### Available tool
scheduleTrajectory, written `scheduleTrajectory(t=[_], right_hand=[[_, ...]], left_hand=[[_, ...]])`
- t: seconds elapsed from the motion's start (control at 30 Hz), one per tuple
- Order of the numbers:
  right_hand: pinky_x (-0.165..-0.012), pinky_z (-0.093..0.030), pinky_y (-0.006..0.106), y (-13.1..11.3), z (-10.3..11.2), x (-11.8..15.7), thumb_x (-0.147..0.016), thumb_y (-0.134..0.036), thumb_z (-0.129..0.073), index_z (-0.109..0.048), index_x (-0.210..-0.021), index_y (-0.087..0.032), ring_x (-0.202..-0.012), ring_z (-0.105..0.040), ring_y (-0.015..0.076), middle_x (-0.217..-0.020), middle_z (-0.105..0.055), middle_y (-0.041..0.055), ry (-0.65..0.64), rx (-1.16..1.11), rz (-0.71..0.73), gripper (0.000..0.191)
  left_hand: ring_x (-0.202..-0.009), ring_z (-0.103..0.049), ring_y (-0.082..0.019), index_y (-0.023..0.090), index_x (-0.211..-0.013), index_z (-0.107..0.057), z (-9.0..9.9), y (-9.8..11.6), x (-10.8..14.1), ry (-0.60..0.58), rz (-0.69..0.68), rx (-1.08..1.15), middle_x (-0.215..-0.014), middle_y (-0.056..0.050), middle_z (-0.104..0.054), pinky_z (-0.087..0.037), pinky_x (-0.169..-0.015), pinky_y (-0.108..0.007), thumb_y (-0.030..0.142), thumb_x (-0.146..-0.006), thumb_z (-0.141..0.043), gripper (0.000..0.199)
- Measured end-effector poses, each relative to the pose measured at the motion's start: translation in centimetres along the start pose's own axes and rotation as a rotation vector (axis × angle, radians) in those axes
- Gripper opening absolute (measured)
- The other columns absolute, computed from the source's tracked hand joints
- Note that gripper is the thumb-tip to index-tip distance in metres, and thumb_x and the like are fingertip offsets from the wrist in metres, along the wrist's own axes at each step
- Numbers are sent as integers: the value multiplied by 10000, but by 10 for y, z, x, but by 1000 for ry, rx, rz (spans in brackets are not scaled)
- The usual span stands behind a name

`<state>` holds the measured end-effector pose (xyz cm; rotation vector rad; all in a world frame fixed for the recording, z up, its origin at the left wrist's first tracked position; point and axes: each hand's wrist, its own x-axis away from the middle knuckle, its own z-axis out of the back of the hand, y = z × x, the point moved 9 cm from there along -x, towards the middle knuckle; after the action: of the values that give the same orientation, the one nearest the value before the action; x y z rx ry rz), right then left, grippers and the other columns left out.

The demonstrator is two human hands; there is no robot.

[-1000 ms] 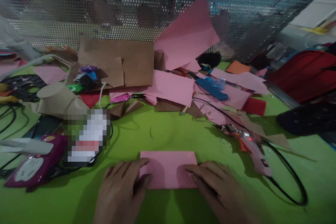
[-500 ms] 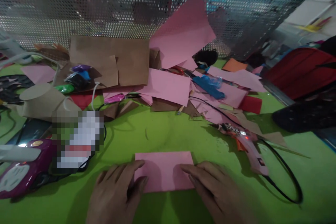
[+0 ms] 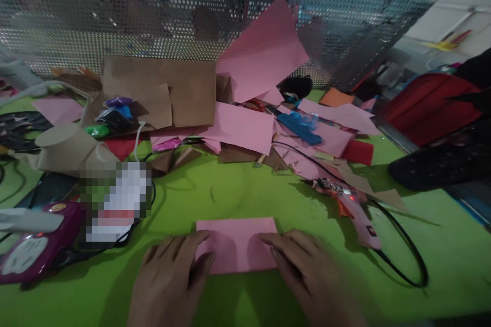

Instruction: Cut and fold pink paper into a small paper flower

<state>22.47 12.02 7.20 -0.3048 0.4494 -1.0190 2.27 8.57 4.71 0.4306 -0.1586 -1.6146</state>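
Right in front of you, the pink paper [image 3: 237, 253] lies flat on the green table [image 3: 230, 189], its long edges running from nine to three o'clock. Your left hand [image 3: 169, 273] is on its nine o'clock end, your right hand [image 3: 307, 273] on its three o'clock end. Both are curled and narrow, a small gap between thumb and forefinger, those tips touching the paper; how hard they press, you can't tell from here.

The far edge is in plain view, and the middle of the near edge too; the short ends are partly under your fingers. From the paper, open green runs out at twelve o'clock, up to the pile of paper scraps [image 3: 241, 127]. The brown cardboard [image 3: 192, 92] stands at eleven.

Between two and three sits the pink glue gun [image 3: 362, 222], red light glowing, its black cord [image 3: 418, 255] looping wide at three. Tighter at nine to ten: the pixelated white object [image 3: 123, 199], with the purple device [image 3: 49, 250] farther out at nine. More bare table lies at four, past your right hand.
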Motion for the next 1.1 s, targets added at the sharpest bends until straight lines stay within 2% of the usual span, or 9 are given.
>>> scheduleTrajectory(t=[0.07, 0.17, 0.3, 0.4, 0.57, 0.7, 0.83, 0.93, 1.1], right_hand=[[-668, -475, 338, 1, -1, 1, -966, -244, -454, -638, -1112, -267, -798, -612, 212, -885, -647, 50, 1, 22, -12, 236], [-678, -464, 344, 1, -4, 1, -975, -276, -449, -632, -1122, -264, -798, -599, 215, -905, -633, 59, -17, 48, -22, 236], [-692, -463, 365, 0, -8, 1, -981, -266, -427, -621, -1133, -250, -803, -581, 220, -923, -611, 69, -54, 64, -25, 247], [-706, -465, 384, 1, -11, 0, -976, -238, -427, -608, -1169, -247, -819, -577, 227, -936, -607, 70, -78, 63, -28, 264], [-718, -479, 376, 0, -3, 1, -967, -223, -445, -619, -1178, -241, -842, -585, 222, -926, -613, 69, -25, 52, -20, 274], [-847, -446, 422, -34, 14, 13, -947, -200, -490, -585, -1257, -283, -1026, -576, 248, -1130, -649, 74, 127, 159, 124, 334], [-1055, -354, 426, -75, -17, 34, -925, -249, -525, -405, -1436, -236, -1281, -468, 226, -1438, -520, 26, -109, 178, 342, 525], [-1110, -307, 433, -67, -31, 46, -928, -250, -506, -268, -1505, -190, -1351, -417, 204, -1521, -406, 32, -184, 254, 310, 627], [-1087, -313, 435, -35, -18, 56, -926, -182, -483, -300, -1495, -260, -1315, -479, 197, -1480, -463, 15, -94, 370, 235, 602]], left_hand=[[-811, -624, -241, 244, -1157, -600, 6, 8, -1, 43, -61, -37, -944, -50, -686, -473, -684, -381, 251, -902, -556, 259], [-889, -615, -234, 214, -1225, -575, 10, 28, 0, 98, -187, -74, -1077, -83, -659, -511, -715, -370, 49, -868, -496, 401], [-971, -612, -224, 186, -1174, -589, -4, 56, 6, 35, -420, -49, -1101, -75, -669, -550, -736, -341, -88, -753, -403, 535], [-1037, -599, -243, 152, -1279, -523, -7, 61, 14, -2, -486, -57, -1181, -97, -657, -568, -747, -352, -45, -749, -407, 578], [-1197, -524, -289, 186, -1387, -446, -3, 62, 24, -94, -468, -60, -1391, -110, -529, -559, -856, -415, 174, -851, -491, 539], [-1211, -517, -315, 172, -1300, -537, -5, 64, 27, -109, -446, -66, -1389, -135, -527, -561, -858, -435, 239, -838, -549, 467], [-1240, -500, -305, 136, -1260, -558, -9, 63, 30, -89, -469, -73, -1414, -137, -507, -533, -923, -426, 193, -803, -567, 460], [-1287, -462, -295, 133, -1339, -493, -7, 58, 35, -51, -488, -88, -1462, -117, -465, -498, -970, -428, 250, -822, -573, 536], [-1388, -343, -231, 177, -1482, -307, -4, 46, 47, -14, -550, -185, -1552, -19, -337, -349, -1093, -391, 323, -877, -532, 662]])
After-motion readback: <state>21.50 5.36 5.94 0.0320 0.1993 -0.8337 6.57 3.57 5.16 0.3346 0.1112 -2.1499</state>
